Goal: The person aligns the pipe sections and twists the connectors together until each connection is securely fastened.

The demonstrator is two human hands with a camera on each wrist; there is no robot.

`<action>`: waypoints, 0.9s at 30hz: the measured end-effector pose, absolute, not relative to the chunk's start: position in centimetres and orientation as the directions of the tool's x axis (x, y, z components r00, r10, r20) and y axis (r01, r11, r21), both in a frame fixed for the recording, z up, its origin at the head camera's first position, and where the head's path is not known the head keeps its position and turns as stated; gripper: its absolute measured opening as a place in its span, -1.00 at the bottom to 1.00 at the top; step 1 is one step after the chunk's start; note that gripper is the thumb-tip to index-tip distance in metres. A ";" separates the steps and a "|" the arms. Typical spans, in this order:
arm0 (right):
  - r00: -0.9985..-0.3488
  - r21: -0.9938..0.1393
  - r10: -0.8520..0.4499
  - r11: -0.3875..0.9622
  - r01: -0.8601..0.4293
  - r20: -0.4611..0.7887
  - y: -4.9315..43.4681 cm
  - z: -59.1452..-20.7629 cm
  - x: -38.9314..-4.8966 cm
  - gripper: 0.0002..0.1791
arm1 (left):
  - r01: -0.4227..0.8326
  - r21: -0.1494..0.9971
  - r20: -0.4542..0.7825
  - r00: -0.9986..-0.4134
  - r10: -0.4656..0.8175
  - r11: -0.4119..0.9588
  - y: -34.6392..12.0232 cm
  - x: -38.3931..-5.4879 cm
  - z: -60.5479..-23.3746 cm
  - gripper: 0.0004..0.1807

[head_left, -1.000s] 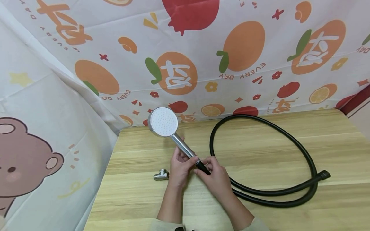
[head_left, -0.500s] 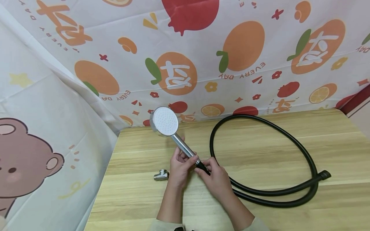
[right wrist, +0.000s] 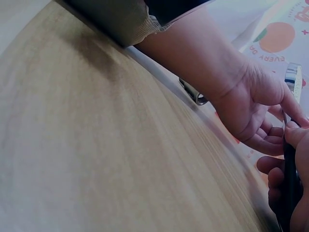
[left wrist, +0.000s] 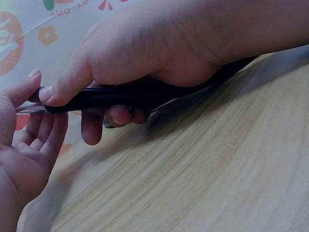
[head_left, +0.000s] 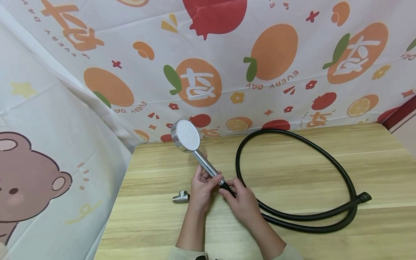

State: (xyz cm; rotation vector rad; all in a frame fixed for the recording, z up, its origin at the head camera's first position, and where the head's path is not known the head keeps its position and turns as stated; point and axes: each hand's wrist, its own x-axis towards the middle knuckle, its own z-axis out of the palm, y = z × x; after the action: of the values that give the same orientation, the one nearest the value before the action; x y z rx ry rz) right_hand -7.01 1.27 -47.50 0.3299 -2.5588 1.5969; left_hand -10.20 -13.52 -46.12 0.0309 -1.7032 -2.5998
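In the head view a chrome shower head [head_left: 189,135] with a white nozzle face slants up to the left above the table. My left hand [head_left: 201,191] grips its handle [head_left: 206,163], thumb on top and fingers beneath. My right hand [head_left: 244,204] pinches the black hose end [head_left: 226,187] right at the handle's base. Seen from the left wrist, the black hose [left wrist: 120,95] runs back under the right palm, and the two thumbs nearly meet at the joint. The threads there are hidden.
The rest of the black hose [head_left: 338,164] lies looped on the wooden table [head_left: 146,231] to the right, its other end [head_left: 365,196] pointing right. A small chrome tee fitting [head_left: 181,197] lies left of my left hand. Printed cloth [head_left: 234,47] hangs behind the table.
The shower head has turned about its handle, its white face swinging toward the right and more of its chrome side showing. Both hands stay in nearly the same place.
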 end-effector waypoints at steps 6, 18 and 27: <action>-0.973 -0.886 -0.145 0.407 -0.222 0.177 1.3 -47.4 -7.0 -0.82 | 0.021 0.919 0.008 -0.999 -0.035 -0.394 -13.5 -10.2 -46.1 -0.03; -0.975 -0.903 -0.180 0.383 -0.194 0.133 1.4 -47.5 -7.1 -0.80 | 0.011 0.913 0.000 -1.000 -0.026 -0.407 -13.4 -10.1 -45.9 -0.04; -0.972 -0.915 -0.207 0.360 -0.184 0.114 1.4 -47.4 -7.1 -0.76 | -0.001 0.923 -0.015 -0.999 -0.033 -0.386 -13.4 -10.1 -45.9 -0.05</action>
State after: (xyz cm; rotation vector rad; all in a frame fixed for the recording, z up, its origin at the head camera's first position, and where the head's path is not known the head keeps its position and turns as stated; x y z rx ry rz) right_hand -7.14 1.41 -47.42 0.3748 -2.6082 1.7489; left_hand -10.07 -13.41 -45.88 0.0478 -1.7302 -2.5991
